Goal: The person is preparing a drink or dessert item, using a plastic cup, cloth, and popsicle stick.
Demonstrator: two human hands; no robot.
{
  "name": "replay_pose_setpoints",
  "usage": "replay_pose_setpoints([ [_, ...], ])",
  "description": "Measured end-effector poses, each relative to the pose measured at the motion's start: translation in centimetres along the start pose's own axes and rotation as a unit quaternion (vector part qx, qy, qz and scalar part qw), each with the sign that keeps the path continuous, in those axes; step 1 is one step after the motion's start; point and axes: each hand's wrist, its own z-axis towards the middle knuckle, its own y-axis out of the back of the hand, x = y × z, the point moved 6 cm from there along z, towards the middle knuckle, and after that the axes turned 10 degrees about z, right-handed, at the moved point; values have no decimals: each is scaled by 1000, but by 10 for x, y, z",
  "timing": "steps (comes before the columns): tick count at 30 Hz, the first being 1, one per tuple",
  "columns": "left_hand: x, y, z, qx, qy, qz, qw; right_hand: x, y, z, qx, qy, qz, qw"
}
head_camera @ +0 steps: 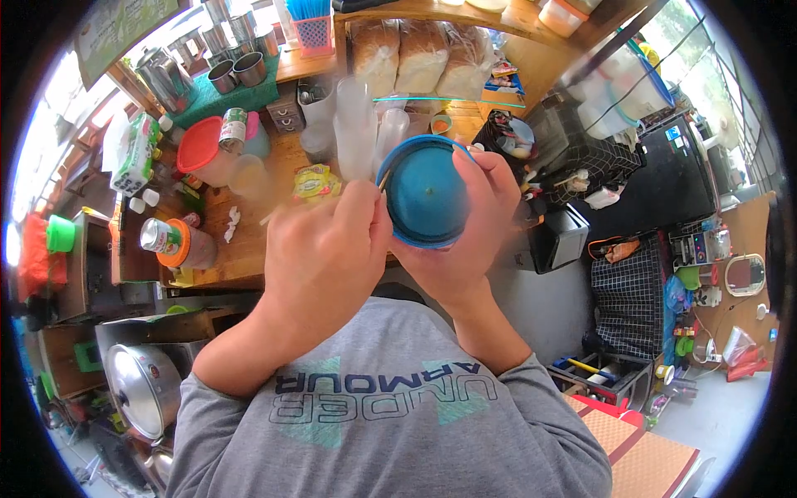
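Observation:
My right hand holds a round blue plastic lid by its right side, its recessed face with a dark ring turned towards me. At the lid's left rim are the closed fingers of my left hand, pinching a thin brownish piece against the rim; what it is cannot be told. Just beyond my hands, tall translucent plastic cups stand on the wooden counter. A yellow packet lies beyond my left hand.
A tub with a red lid and a jar with an orange lid stand at the left. Bagged bread loaves sit at the back. Steel mugs rest on green cloth. A large metal pot is at lower left, a black bin at right.

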Motion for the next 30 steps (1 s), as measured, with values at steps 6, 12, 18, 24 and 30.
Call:
replay_pose_setpoints([
  [6,0,-1,2,-19,-6,-23,1000,-3,0,2,4,-29,-3,1000],
  [12,1,-2,1,-9,5,-33,999,-6,-2,4,9,-33,-7,999],
  [18,1,-5,3,-5,2,-28,1000,-10,-5,3,-12,-4,-10,1000],
  [24,1,-8,1,33,26,-5,999,-7,-8,0,2,-29,1,1000],
  [30,-2,-11,-2,75,31,20,997,-11,-15,-3,-13,19,14,1000],
])
